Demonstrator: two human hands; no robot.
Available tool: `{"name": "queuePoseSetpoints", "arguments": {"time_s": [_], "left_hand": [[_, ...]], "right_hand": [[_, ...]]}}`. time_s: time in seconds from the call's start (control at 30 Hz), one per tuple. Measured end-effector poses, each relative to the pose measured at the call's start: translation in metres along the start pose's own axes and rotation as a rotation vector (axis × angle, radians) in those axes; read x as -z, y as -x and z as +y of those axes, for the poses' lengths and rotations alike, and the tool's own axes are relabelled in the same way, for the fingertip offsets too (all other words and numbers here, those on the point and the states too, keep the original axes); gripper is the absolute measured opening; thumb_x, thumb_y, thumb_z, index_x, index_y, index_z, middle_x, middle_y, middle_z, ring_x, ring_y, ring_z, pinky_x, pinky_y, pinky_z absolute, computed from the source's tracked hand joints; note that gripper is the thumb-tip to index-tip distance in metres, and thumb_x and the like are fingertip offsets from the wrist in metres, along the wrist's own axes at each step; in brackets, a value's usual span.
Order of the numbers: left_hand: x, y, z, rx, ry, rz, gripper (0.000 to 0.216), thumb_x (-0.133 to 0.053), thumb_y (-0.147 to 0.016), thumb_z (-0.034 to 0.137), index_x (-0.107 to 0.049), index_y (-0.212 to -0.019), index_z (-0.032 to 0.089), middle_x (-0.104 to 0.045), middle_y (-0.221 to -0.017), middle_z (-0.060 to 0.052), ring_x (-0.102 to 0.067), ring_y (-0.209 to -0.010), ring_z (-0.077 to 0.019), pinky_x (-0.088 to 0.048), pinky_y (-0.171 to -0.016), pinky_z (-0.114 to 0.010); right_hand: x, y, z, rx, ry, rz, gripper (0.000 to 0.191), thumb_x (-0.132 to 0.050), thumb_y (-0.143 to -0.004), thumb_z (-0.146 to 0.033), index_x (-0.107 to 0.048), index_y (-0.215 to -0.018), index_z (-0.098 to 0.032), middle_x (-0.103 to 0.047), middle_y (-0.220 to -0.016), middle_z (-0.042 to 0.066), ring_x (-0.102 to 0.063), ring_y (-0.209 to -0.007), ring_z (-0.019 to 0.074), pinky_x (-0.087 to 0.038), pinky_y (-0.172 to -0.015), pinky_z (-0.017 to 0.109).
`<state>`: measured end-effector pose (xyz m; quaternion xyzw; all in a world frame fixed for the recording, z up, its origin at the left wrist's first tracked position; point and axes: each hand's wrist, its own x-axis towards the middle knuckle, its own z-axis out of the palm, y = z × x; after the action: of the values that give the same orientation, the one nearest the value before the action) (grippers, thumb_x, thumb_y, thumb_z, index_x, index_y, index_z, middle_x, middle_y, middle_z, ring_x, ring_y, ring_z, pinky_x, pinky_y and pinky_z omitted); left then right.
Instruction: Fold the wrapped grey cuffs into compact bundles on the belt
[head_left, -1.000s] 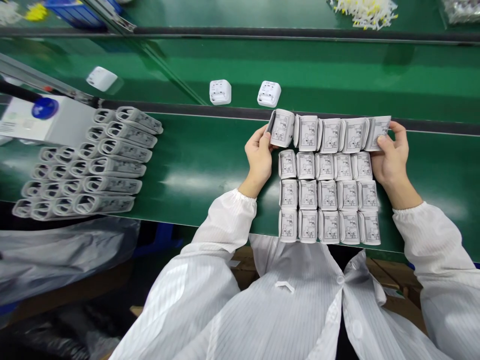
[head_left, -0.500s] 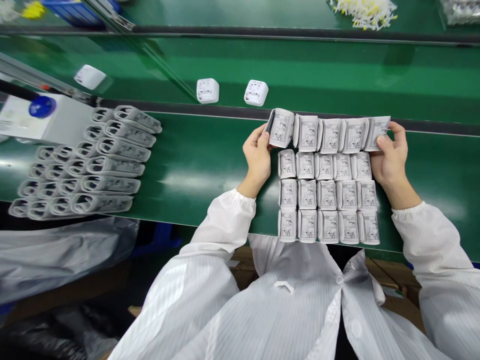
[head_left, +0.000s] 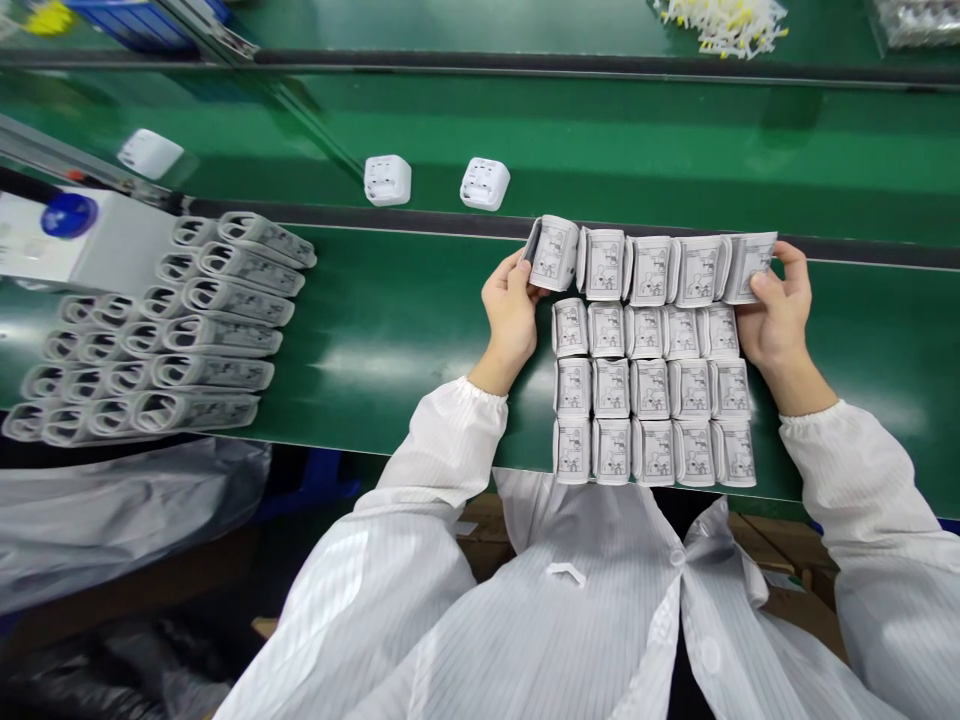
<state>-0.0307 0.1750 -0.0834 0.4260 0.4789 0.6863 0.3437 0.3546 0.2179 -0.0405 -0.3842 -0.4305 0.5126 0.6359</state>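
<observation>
A row of folded printed paper leaflets (head_left: 650, 271) spans the gap between my hands at the far edge of the work surface. My left hand (head_left: 511, 308) is closed on the leftmost leaflet (head_left: 555, 253), which tilts a little. At the other end, my right hand (head_left: 776, 310) pinches the rightmost leaflet (head_left: 750, 266) between thumb and fingers. Directly below lie three more rows of the same leaflets (head_left: 650, 388), packed side by side, the lowest along the near edge.
On the left, several rows of looped leaflets (head_left: 217, 368) stand beside a white box (head_left: 112, 245) with a blue knob. White plug-like blocks (head_left: 484, 184) sit on the green strip behind. Small white-and-yellow parts (head_left: 739, 25) lie on the upper shelf.
The white blocks have shifted left along the back strip. The left end of the held row has moved slightly left, and both hands keep their grip. The view has shifted a little.
</observation>
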Motion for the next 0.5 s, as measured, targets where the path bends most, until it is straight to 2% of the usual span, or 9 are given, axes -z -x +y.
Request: {"name": "queuePoseSetpoints", "arguments": {"time_s": [0.17, 0.33, 0.5], "left_hand": [[-0.010, 0.003, 0.016, 0.102, 0.117, 0.065, 0.051, -0.085, -0.102, 0.072, -0.084, -0.117, 0.023, -0.067, -0.083, 0.001, -0.069, -0.071, -0.0122, -0.062, -0.071, -0.024], [-0.018, 0.006, 0.031, 0.147, 0.177, 0.126, 0.042, -0.088, -0.103, 0.062, -0.082, -0.108, 0.020, -0.065, -0.082, 0.002, -0.065, -0.069, -0.0102, -0.057, -0.068, -0.021], [-0.018, 0.006, 0.033, 0.154, 0.170, 0.129, 0.040, -0.086, -0.104, 0.060, -0.079, -0.103, 0.021, -0.065, -0.082, 0.002, -0.066, -0.070, -0.0108, -0.056, -0.067, -0.020]], "right_hand": [[0.004, 0.001, 0.004, 0.030, 0.029, -0.026, 0.080, -0.112, -0.062, -0.068, -0.069, -0.124, -0.040, -0.082, -0.115, -0.001, -0.085, -0.122, 0.0338, -0.076, -0.105, 0.059], [0.007, 0.001, 0.006, 0.028, 0.055, -0.046, 0.082, -0.110, -0.064, -0.071, -0.068, -0.127, -0.040, -0.082, -0.117, 0.001, -0.084, -0.128, 0.0371, -0.075, -0.108, 0.062], [0.008, 0.001, 0.007, 0.042, 0.044, -0.073, 0.077, -0.108, -0.069, -0.068, -0.068, -0.129, -0.040, -0.082, -0.118, 0.000, -0.083, -0.134, 0.0370, -0.073, -0.112, 0.061]]}}
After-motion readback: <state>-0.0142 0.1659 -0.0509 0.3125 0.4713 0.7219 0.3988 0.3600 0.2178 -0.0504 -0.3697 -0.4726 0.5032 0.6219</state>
